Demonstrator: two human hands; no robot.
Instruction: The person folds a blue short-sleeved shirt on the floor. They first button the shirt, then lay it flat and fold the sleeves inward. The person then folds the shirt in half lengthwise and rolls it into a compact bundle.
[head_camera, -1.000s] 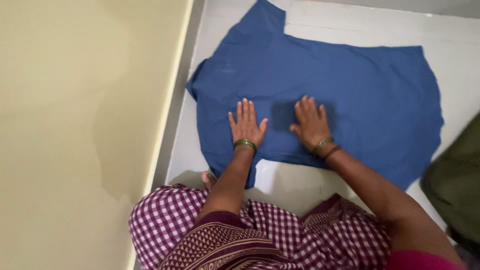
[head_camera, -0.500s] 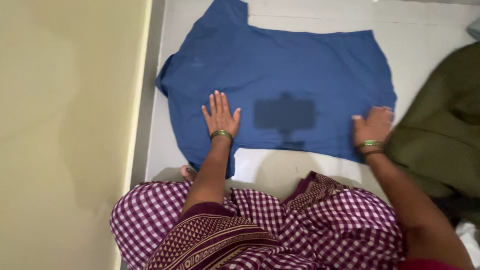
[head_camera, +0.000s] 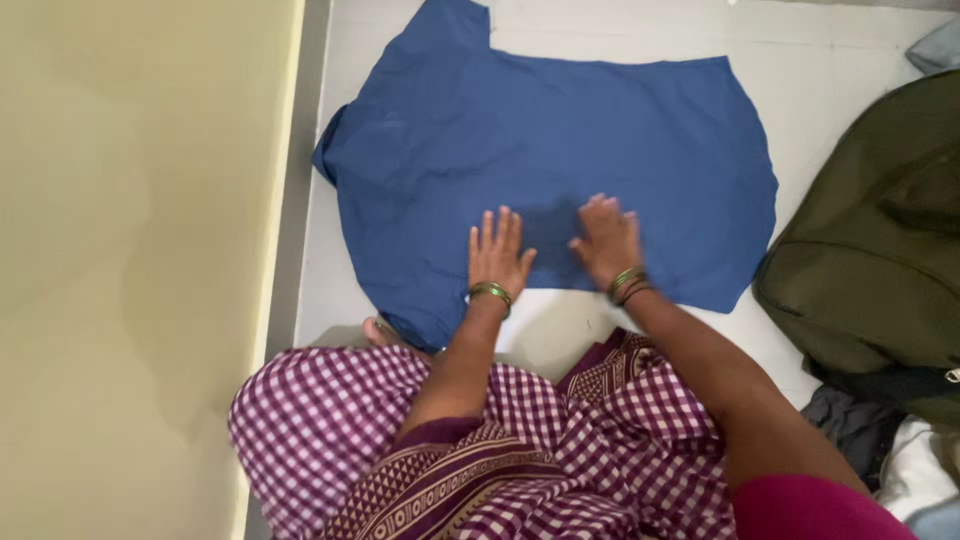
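A blue shirt (head_camera: 560, 130) lies spread flat on the white floor (head_camera: 850, 60), its sleeve towards the left wall. My left hand (head_camera: 497, 253) rests palm down on the shirt's near edge, fingers spread, a green bangle at the wrist. My right hand (head_camera: 607, 241) presses flat on the cloth just to its right, with bangles on that wrist too. Both hands hold nothing. My knees, in purple checked cloth (head_camera: 520, 440), are at the bottom of the view.
A cream wall (head_camera: 140, 260) runs along the left side. An olive-green bag or garment (head_camera: 880, 240) lies at the right, touching the shirt's corner. More clothes, grey and white (head_camera: 900, 450), are piled at the lower right.
My right hand has slid back from the shirt's right hem to the middle, beside my left hand. My left hand has shifted slightly to the right. The cloth looks flatter.
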